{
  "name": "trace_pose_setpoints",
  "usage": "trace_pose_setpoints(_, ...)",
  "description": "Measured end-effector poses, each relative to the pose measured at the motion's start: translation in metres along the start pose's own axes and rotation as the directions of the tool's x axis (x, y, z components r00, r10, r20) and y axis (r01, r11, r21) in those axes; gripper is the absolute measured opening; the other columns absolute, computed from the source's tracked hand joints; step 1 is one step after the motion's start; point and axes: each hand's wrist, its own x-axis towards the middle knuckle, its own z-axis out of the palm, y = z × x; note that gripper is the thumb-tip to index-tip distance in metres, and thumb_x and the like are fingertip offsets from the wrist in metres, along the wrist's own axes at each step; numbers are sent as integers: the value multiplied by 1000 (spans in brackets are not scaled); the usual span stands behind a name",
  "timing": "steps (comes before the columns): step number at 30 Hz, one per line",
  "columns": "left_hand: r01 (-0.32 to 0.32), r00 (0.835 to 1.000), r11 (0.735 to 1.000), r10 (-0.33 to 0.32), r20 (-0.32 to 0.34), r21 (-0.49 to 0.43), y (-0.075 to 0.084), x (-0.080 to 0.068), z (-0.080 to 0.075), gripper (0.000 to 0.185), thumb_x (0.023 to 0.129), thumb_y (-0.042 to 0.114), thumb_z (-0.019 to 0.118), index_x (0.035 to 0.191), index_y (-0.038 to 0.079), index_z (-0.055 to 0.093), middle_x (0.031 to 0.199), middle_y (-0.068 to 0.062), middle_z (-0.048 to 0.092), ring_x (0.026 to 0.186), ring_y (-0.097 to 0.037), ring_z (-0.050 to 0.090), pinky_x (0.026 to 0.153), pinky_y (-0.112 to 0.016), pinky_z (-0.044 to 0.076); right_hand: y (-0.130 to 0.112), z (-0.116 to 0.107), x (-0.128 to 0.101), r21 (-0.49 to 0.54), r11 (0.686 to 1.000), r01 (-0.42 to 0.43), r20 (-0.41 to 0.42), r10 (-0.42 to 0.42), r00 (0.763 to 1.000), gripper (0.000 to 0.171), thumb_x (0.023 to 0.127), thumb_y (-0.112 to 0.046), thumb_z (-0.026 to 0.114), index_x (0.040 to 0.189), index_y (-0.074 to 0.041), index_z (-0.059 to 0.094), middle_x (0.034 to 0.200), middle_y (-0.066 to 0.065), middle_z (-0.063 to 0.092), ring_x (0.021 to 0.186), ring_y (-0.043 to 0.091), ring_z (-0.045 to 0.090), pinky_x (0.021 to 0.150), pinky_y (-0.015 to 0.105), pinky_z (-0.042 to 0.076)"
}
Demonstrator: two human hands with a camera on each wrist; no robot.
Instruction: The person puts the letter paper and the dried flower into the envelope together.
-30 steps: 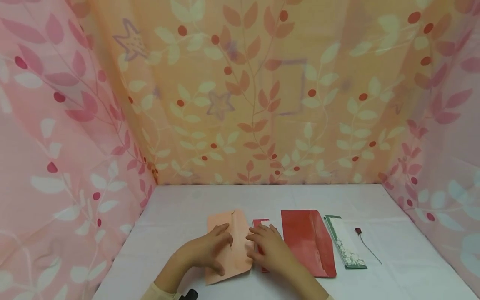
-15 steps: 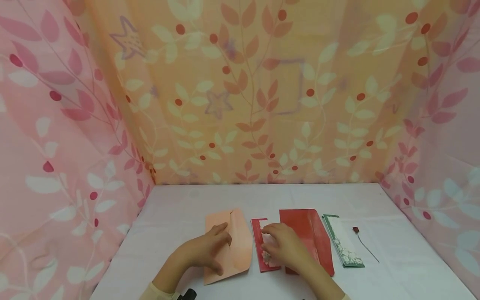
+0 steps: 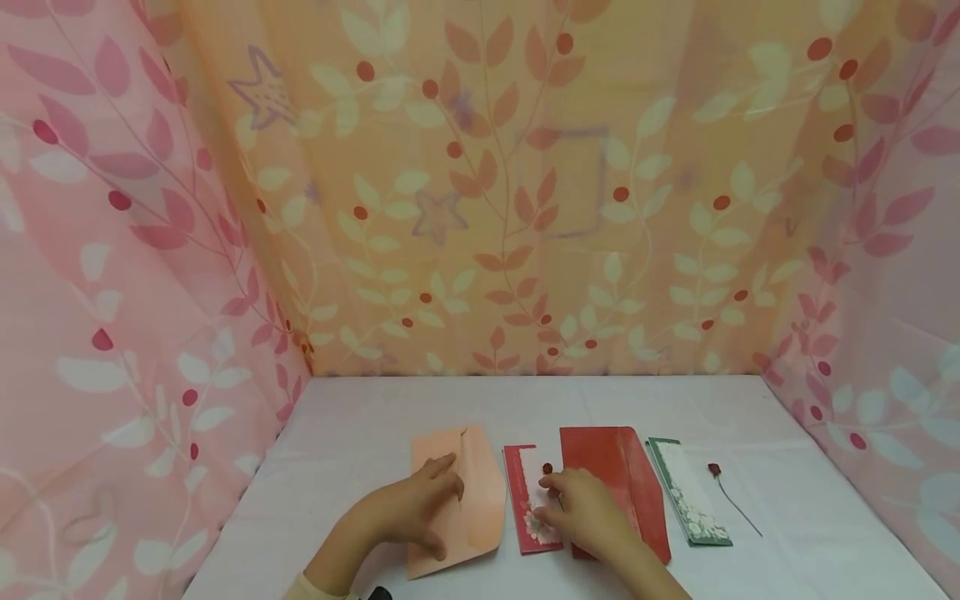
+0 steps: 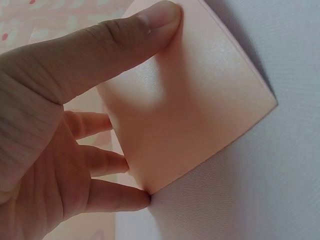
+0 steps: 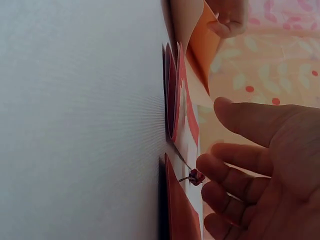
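A peach envelope [image 3: 480,492] lies with its flap outspread, and my left hand [image 3: 408,508] holds it. In the left wrist view the thumb [image 4: 160,20] presses on the paper while the other fingertips meet its edge. Just right of it stands a folded red card [image 3: 528,533] with a white floral panel. My right hand [image 3: 585,508] hovers between this card and a red envelope [image 3: 645,492]. A small dark-red dried rose [image 5: 196,176] sits right at its fingertips in the right wrist view, its stem partly hidden. The right thumb is apart from the fingers.
To the right lies a folded green card [image 3: 690,500] with white flowers. Beyond it is another dried rose [image 3: 714,471] on a thin stem. A white cloth [image 3: 420,398] covers the table, with floral curtains [image 3: 510,250] at the back and sides.
My right hand has moved right, off the peach envelope's flap, past the red card to the small rose, whose head now shows. My left hand keeps its place on the peach envelope.
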Motion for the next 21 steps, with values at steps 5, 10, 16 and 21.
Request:
trace_pose_setpoints(5, 11, 1000, 1000, -11, -8, 25, -1, 0, 3, 66, 63, 44, 95, 113, 37, 53, 166, -17, 28, 149, -51, 30, 100, -61, 49, 0, 1, 2, -38, 997, -66, 7, 66, 998, 57, 68, -50, 91, 111, -15, 76, 78, -6, 57, 77, 14, 51, 65, 33, 48)
trace_pose_setpoints(10, 7, 1000, 1000, -7, -4, 15, 0, 0, 4, 67, 62, 43, 95, 113, 36, 53, 166, -18, 27, 148, -53, 30, 103, -63, 47, -1, 4, 4, -93, 988, -125, 14, 127, 992, 63, 66, -55, 90, 112, -14, 76, 74, -4, 53, 75, 16, 50, 64, 34, 42)
trace_pose_setpoints(16, 15, 1000, 1000, -15, 10, 26, -1, 1, 4, 66, 63, 46, 94, 114, 38, 52, 167, -17, 26, 149, -51, 29, 105, -61, 46, -6, 10, 4, -129, 973, -189, 13, 192, 981, 63, 61, -59, 91, 104, -15, 75, 74, -1, 54, 77, 18, 51, 70, 40, 45)
trace_pose_setpoints(21, 23, 1000, 1000, -24, 20, 15, -2, 1, 3, 66, 64, 46, 94, 114, 38, 52, 167, -17, 25, 150, -50, 27, 106, -61, 45, -10, 15, 4, -131, 970, -207, -13, 207, 978, 71, 59, -56, 93, 111, -11, 75, 77, -3, 58, 79, 17, 53, 77, 45, 49)
